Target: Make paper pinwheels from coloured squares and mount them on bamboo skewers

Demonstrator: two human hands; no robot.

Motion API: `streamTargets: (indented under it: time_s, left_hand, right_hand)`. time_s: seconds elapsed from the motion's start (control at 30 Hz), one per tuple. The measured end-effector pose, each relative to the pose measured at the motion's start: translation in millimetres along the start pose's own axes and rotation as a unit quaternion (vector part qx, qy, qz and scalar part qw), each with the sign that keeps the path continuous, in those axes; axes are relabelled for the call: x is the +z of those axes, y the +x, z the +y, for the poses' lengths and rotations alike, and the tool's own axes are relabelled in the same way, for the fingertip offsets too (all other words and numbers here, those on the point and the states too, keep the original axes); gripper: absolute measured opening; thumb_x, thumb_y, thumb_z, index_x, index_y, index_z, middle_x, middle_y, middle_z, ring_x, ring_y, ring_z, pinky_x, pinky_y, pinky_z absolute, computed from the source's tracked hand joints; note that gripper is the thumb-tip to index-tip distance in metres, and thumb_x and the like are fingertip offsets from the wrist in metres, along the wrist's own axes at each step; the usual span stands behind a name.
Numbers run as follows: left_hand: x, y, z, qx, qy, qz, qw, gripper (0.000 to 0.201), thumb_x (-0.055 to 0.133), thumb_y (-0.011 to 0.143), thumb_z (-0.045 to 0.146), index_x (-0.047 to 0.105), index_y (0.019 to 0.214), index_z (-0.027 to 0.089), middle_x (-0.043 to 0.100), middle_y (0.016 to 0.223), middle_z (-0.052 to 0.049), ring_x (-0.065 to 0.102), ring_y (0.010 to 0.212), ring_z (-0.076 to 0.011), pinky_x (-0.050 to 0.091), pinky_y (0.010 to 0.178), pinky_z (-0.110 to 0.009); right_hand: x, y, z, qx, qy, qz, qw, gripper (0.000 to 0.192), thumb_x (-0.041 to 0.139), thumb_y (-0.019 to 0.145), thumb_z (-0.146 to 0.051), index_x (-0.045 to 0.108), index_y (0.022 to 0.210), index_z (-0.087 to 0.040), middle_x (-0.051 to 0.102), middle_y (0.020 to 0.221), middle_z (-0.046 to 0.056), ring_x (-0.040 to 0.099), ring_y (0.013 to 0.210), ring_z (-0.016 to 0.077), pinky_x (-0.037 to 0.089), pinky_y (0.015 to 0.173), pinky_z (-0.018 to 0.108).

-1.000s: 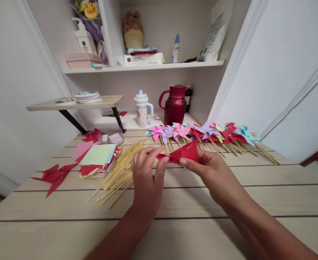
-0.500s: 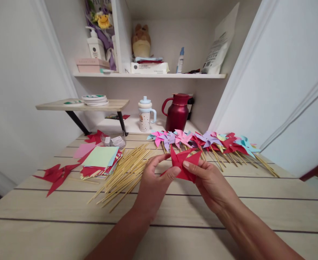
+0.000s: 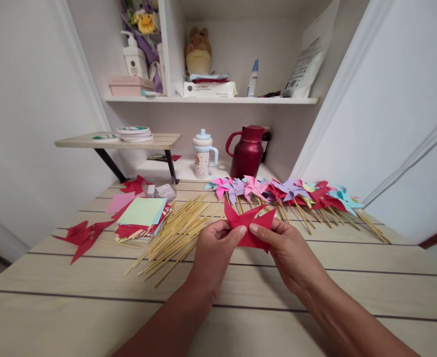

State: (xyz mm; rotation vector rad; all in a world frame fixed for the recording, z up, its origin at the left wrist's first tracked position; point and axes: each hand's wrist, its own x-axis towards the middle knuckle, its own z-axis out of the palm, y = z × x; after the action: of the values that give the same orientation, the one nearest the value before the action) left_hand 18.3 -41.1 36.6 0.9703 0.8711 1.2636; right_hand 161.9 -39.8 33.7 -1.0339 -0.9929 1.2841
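A red paper pinwheel with folded, pointed blades is held up between both hands, above the table. My left hand pinches its left side, thumb on the front near the centre and fingers behind. From the right, my right hand grips it the same way, its thumb tip close to the other thumb. Just left of my left hand lies a loose pile of thin wooden sticks. Beyond the hands, a row of finished pinwheels in pink, purple, red and blue rests on the table, sticks toward me.
Left on the table are a stack of coloured paper squares, red paper pinwheels and a clear box. Behind stand a cup, a red thermos jug and a small raised shelf bearing tape rolls.
My left hand has closed from a looser hold into a pinch, its thumb moving toward the pinwheel's centre. The left blade is now bent over more to the left. The view has shifted slightly.
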Motion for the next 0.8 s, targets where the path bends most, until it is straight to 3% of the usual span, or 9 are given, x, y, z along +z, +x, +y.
streamTargets:
  time_s: [0.2,0.47,0.63,0.8]
  left_hand:
    - [1.0,0.5,-0.4,-0.014,-0.016,0.019,1.000,0.019,0.080,0.071,0.030,0.075,0.083,0.016,0.077,0.079,-0.005,0.072,0.074,-0.0198,0.056,0.077,-0.032]
    - [-0.5,3.8,-1.5,-0.048,-0.024,0.046,0.997,0.019,0.079,0.069,0.029,0.076,0.083,0.016,0.077,0.076,-0.005,0.072,0.073,-0.0201,0.056,0.073,-0.031]
    - [-5.6,5.4,1.6,-0.077,-0.042,0.054,0.995,0.022,0.077,0.071,0.028,0.077,0.087,0.014,0.077,0.075,-0.008,0.072,0.066,-0.0203,0.057,0.069,-0.031]
    - [-10.4,8.2,2.6,-0.071,-0.082,0.045,0.993,0.025,0.079,0.071,0.029,0.077,0.090,0.013,0.078,0.078,-0.009,0.074,0.071,-0.0222,0.057,0.074,-0.033]
  right_hand:
    - [2.5,-1.4,0.9,0.009,0.013,-0.009,1.000,0.025,0.087,0.067,-0.039,0.080,0.085,-0.022,0.080,0.086,0.006,0.071,0.084,0.0260,0.053,0.086,0.041]
    - [5.3,-4.2,-1.1,0.030,0.032,-0.039,0.998,0.028,0.085,0.071,-0.038,0.073,0.091,-0.023,0.078,0.089,0.004,0.070,0.081,0.0215,0.053,0.084,0.037]
    - [-4.8,-0.7,-8.0,-0.069,-0.053,0.037,0.996,0.053,0.081,0.075,-0.043,0.057,0.121,-0.032,0.071,0.101,0.001,0.067,0.088,0.0200,0.053,0.081,0.037]
    - [-10.1,-3.5,-15.9,-0.099,-0.114,-0.019,0.988,0.064,0.077,0.079,-0.044,0.043,0.133,-0.038,0.063,0.127,0.006,0.065,0.109,0.0235,0.055,0.089,0.043]
